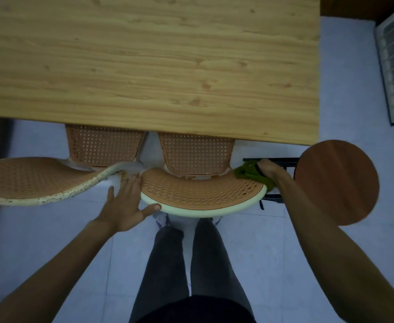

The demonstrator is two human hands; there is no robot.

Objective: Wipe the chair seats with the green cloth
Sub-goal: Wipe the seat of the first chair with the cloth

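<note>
Right of centre in the frame, the right hand [267,170] is closed around the bunched-up green cloth [251,174], fingers curled over it, pressing it against the right end of the middle chair's backrest [203,193], that curved orange woven panel with the cream rim. The cloth sits right at the spot where the backrest's top edge meets the corner of the chair seat [197,153], so it's touching the rim more than the seat itself, as far as I can tell. The left hand [127,203] is wide open, fingers spread flat and holding nothing, with the thumb resting on the cream rim at the left end of that same backrest. Over at the left of the frame there's a second chair [35,180] with the same orange weave, its rim looking speckled, and its seat [104,146] tucked under the table like the other one. The big light wooden table [149,66] fills the whole upper part of the picture. At the right edge, just beside the right forearm, is a round dark-brown wooden stool [335,181], with some black frame bits showing behind the hand. Bottom centre you can see the person's legs [191,264] in dark trousers standing on pale floor tiles [342,252].
</note>
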